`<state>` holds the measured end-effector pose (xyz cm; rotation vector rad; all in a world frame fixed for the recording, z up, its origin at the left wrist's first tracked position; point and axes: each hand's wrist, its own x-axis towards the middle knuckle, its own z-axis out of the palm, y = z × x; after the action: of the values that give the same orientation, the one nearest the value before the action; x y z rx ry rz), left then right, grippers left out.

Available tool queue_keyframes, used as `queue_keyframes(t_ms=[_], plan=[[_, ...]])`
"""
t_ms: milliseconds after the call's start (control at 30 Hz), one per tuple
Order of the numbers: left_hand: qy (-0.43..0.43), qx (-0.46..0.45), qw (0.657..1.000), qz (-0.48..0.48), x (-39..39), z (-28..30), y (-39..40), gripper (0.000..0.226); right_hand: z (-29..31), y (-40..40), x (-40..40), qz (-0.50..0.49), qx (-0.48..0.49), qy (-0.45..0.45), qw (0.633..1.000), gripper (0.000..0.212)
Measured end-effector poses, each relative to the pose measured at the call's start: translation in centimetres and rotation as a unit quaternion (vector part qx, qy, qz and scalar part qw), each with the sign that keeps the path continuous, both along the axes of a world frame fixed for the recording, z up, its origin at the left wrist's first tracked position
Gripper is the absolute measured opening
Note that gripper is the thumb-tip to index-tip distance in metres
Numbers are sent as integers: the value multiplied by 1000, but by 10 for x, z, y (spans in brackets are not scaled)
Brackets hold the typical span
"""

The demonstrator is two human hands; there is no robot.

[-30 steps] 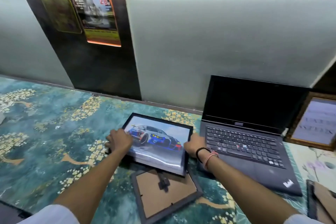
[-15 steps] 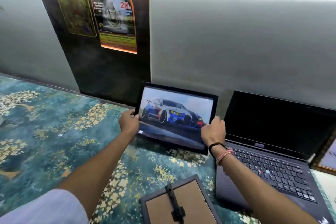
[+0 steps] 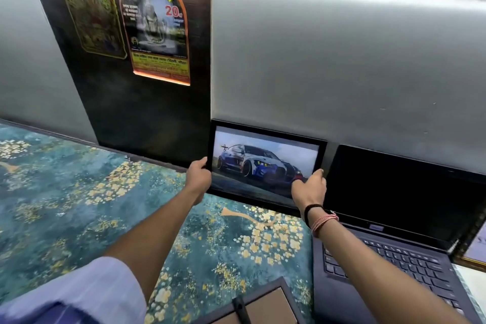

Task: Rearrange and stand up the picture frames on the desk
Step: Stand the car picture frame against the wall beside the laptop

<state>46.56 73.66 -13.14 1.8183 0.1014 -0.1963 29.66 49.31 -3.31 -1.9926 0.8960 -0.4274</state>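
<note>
A black picture frame (image 3: 265, 137) with a racing-car photo stands upright at the back of the desk, against the grey wall. My left hand (image 3: 198, 173) grips its left edge. My right hand (image 3: 310, 187) holds its lower right corner, fingers on the frame's right side. A second frame (image 3: 263, 305) lies face down at the near edge, its brown backing and black stand showing. A gold-edged frame (image 3: 473, 244) peeks in at the far right, mostly cut off.
An open dark laptop (image 3: 399, 239) sits right beside the car frame. The desk (image 3: 79, 205) wears a teal cloth with gold flowers. Two arched posters (image 3: 155, 26) hang on a dark wall panel behind.
Both hands have carried the car frame from the middle of the desk, where it was tilted low, back to the wall, and it now stands upright beside the laptop screen.
</note>
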Motion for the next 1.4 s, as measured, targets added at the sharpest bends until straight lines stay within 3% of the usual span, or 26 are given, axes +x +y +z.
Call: queue_keyframes(t_ms=[400, 533, 667, 733, 867, 1133, 1400], plan=[[4, 6, 1000, -4, -20, 31, -6, 67, -9, -4, 6, 40, 7, 29, 999, 86], [53, -5, 998, 32, -36, 39, -13, 68, -2, -4, 3, 70, 46, 47, 995, 93], [42, 7, 996, 78, -68, 48, -23, 67, 3, -1, -12, 80, 71, 55, 993, 94], [26, 9, 995, 96, -90, 54, -33, 65, 2, -4, -27, 87, 69, 58, 992, 87], [22, 10, 996, 86, -134, 59, -65, 61, -5, -17, -62, 118, 60, 53, 990, 51], [-1, -6, 1000, 6, -234, 60, -178, 40, -8, -102, -156, 126, 81, -7, 989, 33], [-45, -30, 991, -119, -332, 74, -333, 24, -13, -271, -259, 39, 66, -22, 997, 18]])
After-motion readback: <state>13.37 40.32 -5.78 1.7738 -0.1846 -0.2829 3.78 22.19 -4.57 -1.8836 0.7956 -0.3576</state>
